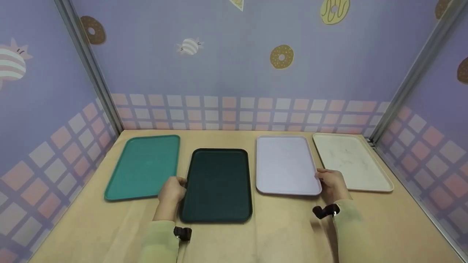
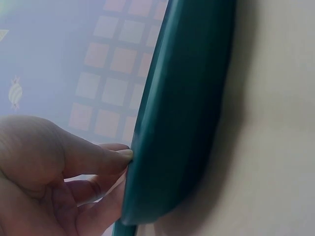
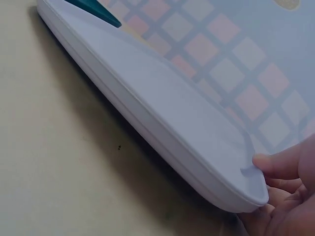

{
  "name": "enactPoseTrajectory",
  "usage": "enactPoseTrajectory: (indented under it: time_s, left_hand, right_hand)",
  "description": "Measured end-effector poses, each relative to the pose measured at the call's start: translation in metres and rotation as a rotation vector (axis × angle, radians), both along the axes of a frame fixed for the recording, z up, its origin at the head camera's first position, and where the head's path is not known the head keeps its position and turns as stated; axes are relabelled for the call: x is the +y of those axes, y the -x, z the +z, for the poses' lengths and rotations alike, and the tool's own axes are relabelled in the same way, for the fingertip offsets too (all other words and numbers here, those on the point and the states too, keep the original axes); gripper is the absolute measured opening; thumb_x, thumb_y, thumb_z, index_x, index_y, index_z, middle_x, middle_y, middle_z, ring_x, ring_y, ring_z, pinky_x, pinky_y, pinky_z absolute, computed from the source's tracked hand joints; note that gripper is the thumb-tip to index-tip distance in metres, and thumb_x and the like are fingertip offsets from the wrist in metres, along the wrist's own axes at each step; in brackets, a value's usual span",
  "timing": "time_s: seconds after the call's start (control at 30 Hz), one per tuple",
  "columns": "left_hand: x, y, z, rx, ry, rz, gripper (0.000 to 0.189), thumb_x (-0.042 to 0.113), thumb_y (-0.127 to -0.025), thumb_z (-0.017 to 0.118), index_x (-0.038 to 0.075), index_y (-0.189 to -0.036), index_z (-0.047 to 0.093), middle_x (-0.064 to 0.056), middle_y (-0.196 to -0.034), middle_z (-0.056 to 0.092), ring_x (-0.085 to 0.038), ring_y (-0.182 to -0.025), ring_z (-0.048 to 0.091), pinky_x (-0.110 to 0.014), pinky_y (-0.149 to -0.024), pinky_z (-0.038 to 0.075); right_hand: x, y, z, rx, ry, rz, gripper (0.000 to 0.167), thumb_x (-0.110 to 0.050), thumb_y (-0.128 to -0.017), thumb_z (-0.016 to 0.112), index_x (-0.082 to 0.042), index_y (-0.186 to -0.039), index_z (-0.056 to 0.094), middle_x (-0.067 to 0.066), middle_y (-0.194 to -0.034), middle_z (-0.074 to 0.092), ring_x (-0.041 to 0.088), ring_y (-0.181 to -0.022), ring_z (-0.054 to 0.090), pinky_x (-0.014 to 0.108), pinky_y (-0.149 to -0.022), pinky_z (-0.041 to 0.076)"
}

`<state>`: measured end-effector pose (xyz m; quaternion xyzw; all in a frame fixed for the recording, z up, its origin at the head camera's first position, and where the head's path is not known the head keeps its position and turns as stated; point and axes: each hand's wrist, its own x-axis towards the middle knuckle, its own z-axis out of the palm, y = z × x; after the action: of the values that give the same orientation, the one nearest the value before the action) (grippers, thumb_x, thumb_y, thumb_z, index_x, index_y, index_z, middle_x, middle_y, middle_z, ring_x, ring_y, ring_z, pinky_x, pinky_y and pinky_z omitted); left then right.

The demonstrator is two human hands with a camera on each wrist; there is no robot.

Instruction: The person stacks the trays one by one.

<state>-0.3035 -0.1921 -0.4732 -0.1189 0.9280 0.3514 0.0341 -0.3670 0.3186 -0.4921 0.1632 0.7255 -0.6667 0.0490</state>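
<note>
A dark green tray [image 1: 219,186] lies left of the middle of the table. My left hand [image 1: 172,188] pinches its left rim, and the left wrist view shows the thumb [image 2: 118,156] at the edge of the tray [image 2: 182,108]. To the right is a pale lavender tray [image 1: 287,166]. My right hand [image 1: 332,180] grips its right rim near the front corner. In the right wrist view the thumb [image 3: 278,164] is over the rim of the lavender tray [image 3: 172,108], other fingers below, with a shadow along the tray's underside.
A teal tray [image 1: 146,166] lies at the left, close beside my left hand. A cream tray [image 1: 351,160] with faint grey marks lies at the far right. The wooden table [image 1: 278,233] is bounded by patterned walls [image 1: 234,73] at the back and sides.
</note>
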Motion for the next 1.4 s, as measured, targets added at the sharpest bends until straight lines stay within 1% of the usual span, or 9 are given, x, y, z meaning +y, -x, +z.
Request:
enactPoseTrajectory:
  time_s: [0.13,0.23,0.4,0.77,0.97,1.03,1.17,1.3,1.4]
  left_hand:
    - [0.001,0.0,0.0,0.001,0.004,-0.002,0.045,-0.004,-0.097,0.051,0.002,-0.139,0.063,-0.023,-0.138,0.064,-0.045,-0.128,0.058,-0.058,-0.1,0.051]
    - [0.001,-0.001,0.001,0.004,0.014,0.002,0.045,-0.004,-0.097,0.05,0.003,-0.139,0.064,-0.023,-0.138,0.064,-0.045,-0.128,0.058,-0.059,-0.101,0.051]
    - [0.002,-0.002,0.002,0.01,0.021,0.013,0.045,-0.005,-0.096,0.05,0.004,-0.139,0.064,-0.022,-0.139,0.064,-0.045,-0.127,0.058,-0.059,-0.1,0.051]
    - [0.004,-0.001,0.003,0.022,0.0,0.026,0.042,-0.003,-0.095,0.056,0.0,-0.137,0.064,-0.024,-0.133,0.066,-0.045,-0.124,0.06,-0.058,-0.1,0.052]
    - [0.015,0.0,0.007,0.133,-0.031,0.06,0.036,0.007,-0.101,0.058,-0.004,-0.136,0.064,-0.024,-0.127,0.069,-0.042,-0.119,0.064,-0.054,-0.098,0.054]
    - [0.02,0.001,0.008,0.192,-0.093,0.06,0.034,0.008,-0.103,0.059,-0.004,-0.135,0.065,-0.024,-0.127,0.069,-0.041,-0.119,0.065,-0.052,-0.098,0.054]
    - [0.031,0.003,0.008,0.234,-0.373,0.032,0.035,0.008,-0.104,0.058,-0.004,-0.137,0.063,-0.027,-0.129,0.066,-0.038,-0.118,0.067,-0.045,-0.097,0.059]
    - [0.041,0.005,0.006,0.175,-0.684,0.024,0.04,0.008,-0.105,0.057,-0.006,-0.143,0.056,-0.03,-0.136,0.062,-0.035,-0.116,0.07,-0.038,-0.093,0.062]
    - [0.046,0.008,0.002,0.134,-0.813,0.013,0.044,0.008,-0.106,0.057,-0.007,-0.147,0.05,-0.031,-0.143,0.058,-0.036,-0.118,0.07,-0.038,-0.093,0.062]
  right_hand:
    - [0.0,-0.003,-0.003,0.027,0.039,-0.032,0.054,0.004,-0.098,0.057,0.017,-0.148,0.041,-0.003,-0.09,0.068,0.003,-0.081,0.058,0.016,-0.069,0.054]
    - [-0.003,-0.005,-0.003,0.045,0.081,-0.042,0.055,0.004,-0.098,0.056,0.017,-0.149,0.04,-0.007,-0.083,0.066,0.001,-0.078,0.058,0.016,-0.068,0.054]
    - [-0.012,-0.009,0.0,0.078,0.131,-0.04,0.055,0.005,-0.098,0.056,0.019,-0.148,0.038,-0.008,-0.081,0.067,0.002,-0.077,0.061,0.018,-0.068,0.055]
    - [-0.041,-0.014,0.005,0.103,0.134,-0.028,0.052,0.002,-0.099,0.058,0.018,-0.146,0.043,-0.005,-0.088,0.069,0.002,-0.08,0.062,0.018,-0.071,0.056]
    - [-0.06,-0.016,0.005,0.101,0.153,-0.015,0.052,0.001,-0.099,0.06,0.017,-0.146,0.044,-0.001,-0.093,0.069,0.005,-0.08,0.064,0.019,-0.071,0.056]
    - [-0.068,-0.016,0.006,0.098,0.167,-0.008,0.051,0.002,-0.099,0.06,0.017,-0.145,0.045,-0.001,-0.091,0.069,0.006,-0.08,0.064,0.02,-0.071,0.056]
    - [-0.084,-0.018,0.008,0.108,0.186,0.021,0.05,0.003,-0.098,0.06,0.019,-0.143,0.045,-0.001,-0.088,0.069,0.007,-0.078,0.065,0.02,-0.071,0.057]
    - [-0.101,-0.021,0.012,0.09,0.192,0.052,0.047,0.001,-0.099,0.06,0.018,-0.142,0.048,0.0,-0.087,0.07,0.009,-0.077,0.067,0.021,-0.069,0.057]
    - [-0.115,-0.024,0.014,0.077,0.178,0.067,0.044,-0.001,-0.099,0.061,0.015,-0.14,0.052,0.002,-0.089,0.07,0.01,-0.077,0.067,0.022,-0.068,0.057]
